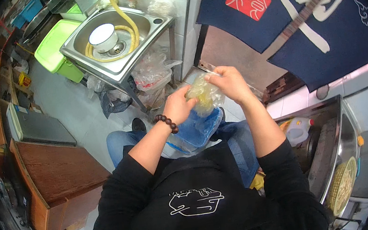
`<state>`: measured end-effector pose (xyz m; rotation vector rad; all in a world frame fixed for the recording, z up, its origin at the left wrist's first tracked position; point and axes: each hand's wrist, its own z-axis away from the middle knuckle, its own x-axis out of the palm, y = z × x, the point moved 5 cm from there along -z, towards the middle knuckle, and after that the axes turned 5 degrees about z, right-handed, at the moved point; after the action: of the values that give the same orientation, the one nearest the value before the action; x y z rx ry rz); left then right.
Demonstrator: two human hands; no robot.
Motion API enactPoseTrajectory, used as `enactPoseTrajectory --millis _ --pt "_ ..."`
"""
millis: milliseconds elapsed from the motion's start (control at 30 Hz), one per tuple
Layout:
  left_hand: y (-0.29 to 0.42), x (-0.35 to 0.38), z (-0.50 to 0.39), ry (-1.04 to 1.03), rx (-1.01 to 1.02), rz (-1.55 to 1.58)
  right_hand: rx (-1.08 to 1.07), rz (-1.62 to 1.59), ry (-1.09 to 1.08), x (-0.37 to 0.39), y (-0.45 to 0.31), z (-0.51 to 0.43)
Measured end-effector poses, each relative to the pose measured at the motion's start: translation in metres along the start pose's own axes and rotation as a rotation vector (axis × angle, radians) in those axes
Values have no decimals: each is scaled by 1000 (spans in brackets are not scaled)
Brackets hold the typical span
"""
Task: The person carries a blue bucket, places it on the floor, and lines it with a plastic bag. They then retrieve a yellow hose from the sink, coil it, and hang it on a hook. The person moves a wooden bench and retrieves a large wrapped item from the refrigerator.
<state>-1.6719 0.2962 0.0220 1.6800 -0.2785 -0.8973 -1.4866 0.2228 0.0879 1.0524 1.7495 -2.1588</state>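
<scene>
My left hand (178, 106), with a dark beaded bracelet at its wrist, grips the left side of a clear plastic bag (206, 94). Something yellow-green shows through the bag, too blurred to name. The bag's upper right edge is pinched in my right hand (226, 80). Just below the bag, between my knees, is a blue plastic container (195, 132), apparently with clear plastic film over it; my forearms frame it.
Ahead to the left stands a steel sink (118, 69) holding a white bowl (103, 38) and a yellow hose (136, 30). Beside it is a green lidded bin (56, 44). A wooden cabinet (61, 166) is at left, a steel counter with a yellow basket (343, 186) at right. A dark blue curtain (239, 34) hangs ahead.
</scene>
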Motion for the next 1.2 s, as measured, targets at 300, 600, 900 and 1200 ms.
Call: enactPoseTrajectory --millis 300,600,900,1200 --pt "-66 14 11 -64 -517 779 -154 14 28 15 43 37" --pt "-97 -24 15 -58 -635 725 167 -381 -100 18 99 33" --pt "-51 -14 32 277 -218 393 244 -995 -30 42 71 31" --pt "-19 1 58 370 -47 320 205 -974 219 54 75 37"
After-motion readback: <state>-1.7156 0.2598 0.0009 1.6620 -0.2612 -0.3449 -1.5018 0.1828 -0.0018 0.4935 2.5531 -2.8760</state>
